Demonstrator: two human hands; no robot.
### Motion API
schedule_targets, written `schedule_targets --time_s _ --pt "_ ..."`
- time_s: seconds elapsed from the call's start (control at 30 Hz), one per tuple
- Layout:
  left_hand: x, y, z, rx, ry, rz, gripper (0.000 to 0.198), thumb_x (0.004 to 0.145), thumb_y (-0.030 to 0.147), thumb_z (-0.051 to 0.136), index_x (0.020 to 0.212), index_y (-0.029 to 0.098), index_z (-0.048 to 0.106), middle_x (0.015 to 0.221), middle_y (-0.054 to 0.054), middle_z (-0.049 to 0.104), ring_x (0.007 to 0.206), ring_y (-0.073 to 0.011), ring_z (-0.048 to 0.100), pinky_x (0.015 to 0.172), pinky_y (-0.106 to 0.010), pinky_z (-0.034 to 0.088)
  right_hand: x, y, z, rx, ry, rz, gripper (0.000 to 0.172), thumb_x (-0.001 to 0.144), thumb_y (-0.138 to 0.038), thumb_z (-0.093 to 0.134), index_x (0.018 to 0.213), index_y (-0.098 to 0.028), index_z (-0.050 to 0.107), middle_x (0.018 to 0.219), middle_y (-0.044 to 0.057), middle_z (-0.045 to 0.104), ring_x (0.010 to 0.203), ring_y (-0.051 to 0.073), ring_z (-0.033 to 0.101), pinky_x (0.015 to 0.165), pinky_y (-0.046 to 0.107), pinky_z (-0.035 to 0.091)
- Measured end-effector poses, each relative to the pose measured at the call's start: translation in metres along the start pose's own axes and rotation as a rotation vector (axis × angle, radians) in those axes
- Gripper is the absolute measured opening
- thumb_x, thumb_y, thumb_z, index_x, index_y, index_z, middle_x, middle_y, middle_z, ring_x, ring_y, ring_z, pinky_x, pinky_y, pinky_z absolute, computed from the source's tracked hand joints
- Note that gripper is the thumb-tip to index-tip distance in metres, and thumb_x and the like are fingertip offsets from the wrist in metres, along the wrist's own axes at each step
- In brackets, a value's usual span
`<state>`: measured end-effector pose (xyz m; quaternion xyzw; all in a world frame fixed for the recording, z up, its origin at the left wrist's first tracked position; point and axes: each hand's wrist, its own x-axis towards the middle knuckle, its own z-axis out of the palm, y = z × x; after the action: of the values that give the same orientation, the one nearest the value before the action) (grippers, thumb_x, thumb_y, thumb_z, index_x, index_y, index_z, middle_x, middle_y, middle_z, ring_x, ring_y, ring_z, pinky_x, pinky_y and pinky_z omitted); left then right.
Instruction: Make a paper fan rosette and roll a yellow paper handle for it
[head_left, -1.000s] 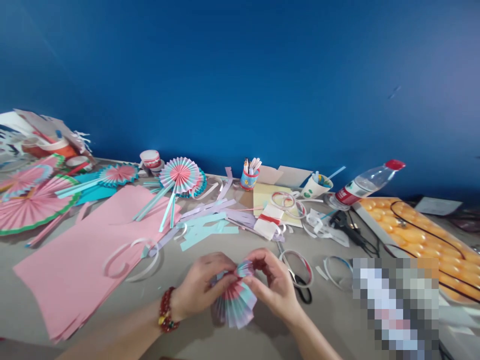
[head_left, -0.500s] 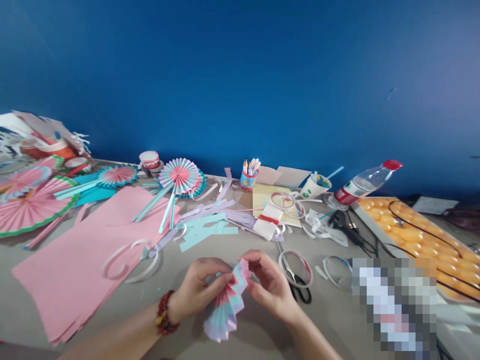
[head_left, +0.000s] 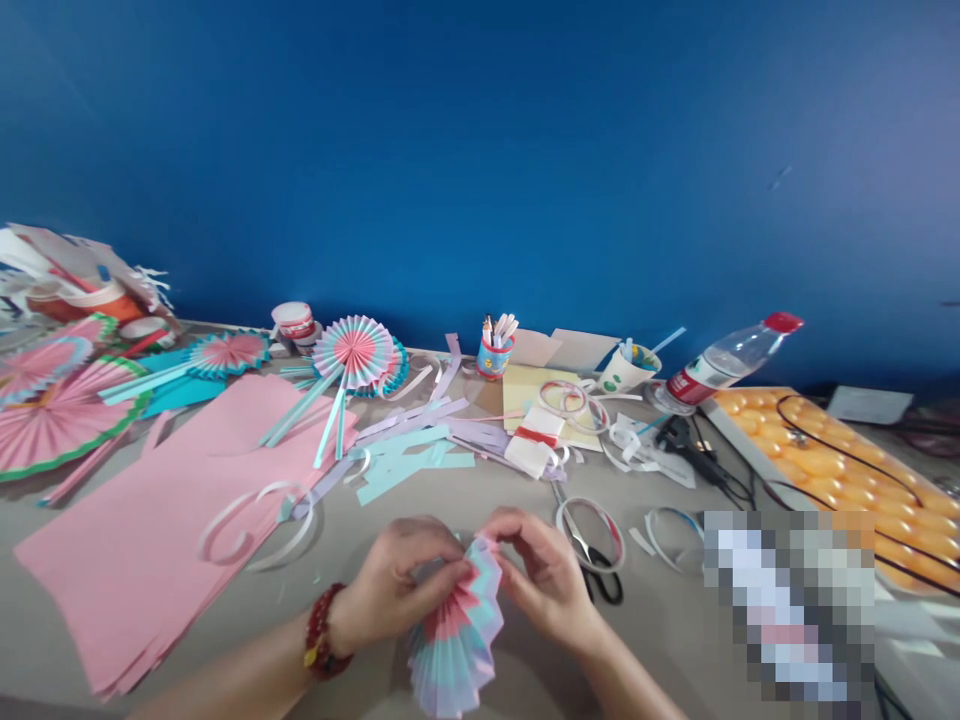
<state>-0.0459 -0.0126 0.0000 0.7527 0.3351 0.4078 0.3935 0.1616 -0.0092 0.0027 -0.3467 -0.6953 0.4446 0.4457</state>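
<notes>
Between my hands is a pleated paper fan (head_left: 459, 640), pink at its centre, with light blue and lilac toward the edge. My left hand (head_left: 401, 580), with a red bead bracelet (head_left: 326, 632) on the wrist, pinches the fan near its pink centre. At the fan's upper right edge, my right hand (head_left: 544, 575) holds the pleats between thumb and fingers. Scissors (head_left: 592, 550) with black handles lie just right of my right hand, partly under a ring of tape strip (head_left: 622, 545).
Pink paper sheets (head_left: 150, 530) spread to the left. Finished pleated fans (head_left: 352, 352) stand behind them. Cut paper strips (head_left: 412, 460) lie ahead. A bottle (head_left: 720, 370), a glue gun (head_left: 694, 455) with cable and a yellow patterned board (head_left: 817, 450) are at the right.
The fan has opened wider and its lower part has swung down and toward the right. Both hands keep their pinch, nearly in place. The view has shifted slightly.
</notes>
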Motion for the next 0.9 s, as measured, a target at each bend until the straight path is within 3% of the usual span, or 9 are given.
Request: schedule_targets --time_s 0.23,0.43,0.6,0.73,0.83,0.9 --pt "0.0 0.0 0.001 -0.053 0.0 -0.138 0.021 0.092 0.026 0.06 0.074 0.015 0.066 0.07 -0.004 0.068 0.067 -0.0137 0.061 0.068 -0.023 0.045 0.0 0.005 0.003 -0.032 0.027 0.049 0.007 0.088 -0.018 0.062 0.092 -0.022 0.067 0.081 0.002 0.069 0.074 0.014 0.065 0.069 0.023 0.051" --pt "0.003 -0.006 -0.002 -0.539 -0.074 -0.422 0.029 0.093 0.041 0.059 0.092 0.014 0.07 0.085 -0.005 0.068 0.077 -0.0143 0.059 0.07 -0.022 0.044 0.009 0.007 -0.011 0.071 0.174 0.056 0.005 0.084 -0.027 0.072 0.086 -0.022 0.072 0.082 0.005 0.073 0.073 0.017 0.069 0.065 0.023 0.055" --pt "0.002 -0.015 0.0 -0.877 -0.151 -0.557 0.027 0.083 0.039 0.074 0.088 0.013 0.069 0.079 -0.003 0.064 0.07 -0.0106 0.056 0.066 -0.02 0.042 0.009 0.014 -0.017 0.135 0.213 0.204 0.018 0.084 -0.039 0.071 0.093 -0.023 0.075 0.088 0.007 0.075 0.077 0.02 0.07 0.066 0.026 0.056" --pt "0.003 -0.017 0.004 -0.979 -0.015 -0.539 0.029 0.078 0.036 0.079 0.096 0.016 0.069 0.091 -0.004 0.067 0.081 -0.0146 0.062 0.075 -0.024 0.047 0.007 0.018 -0.01 0.344 0.193 0.342 0.043 0.092 -0.048 0.059 0.13 -0.028 0.059 0.12 0.009 0.069 0.107 0.025 0.065 0.09 0.037 0.053" --pt "0.006 -0.016 0.003 -0.965 0.134 -0.52 0.035 0.077 0.034 0.08 0.106 0.018 0.068 0.1 -0.006 0.07 0.093 -0.0192 0.065 0.085 -0.029 0.049 0.008 0.017 -0.007 0.408 0.138 0.364 0.055 0.093 -0.061 0.048 0.136 -0.027 0.054 0.135 0.01 0.059 0.122 0.028 0.057 0.099 0.042 0.049" --pt "0.008 -0.016 0.002 -0.932 0.196 -0.512 0.034 0.078 0.032 0.08 0.106 0.018 0.067 0.102 -0.006 0.071 0.096 -0.0202 0.065 0.086 -0.031 0.05 0.008 0.015 -0.006 0.402 0.063 0.323 0.065 0.086 -0.067 0.055 0.137 -0.026 0.053 0.139 0.011 0.055 0.125 0.03 0.054 0.101 0.042 0.047"
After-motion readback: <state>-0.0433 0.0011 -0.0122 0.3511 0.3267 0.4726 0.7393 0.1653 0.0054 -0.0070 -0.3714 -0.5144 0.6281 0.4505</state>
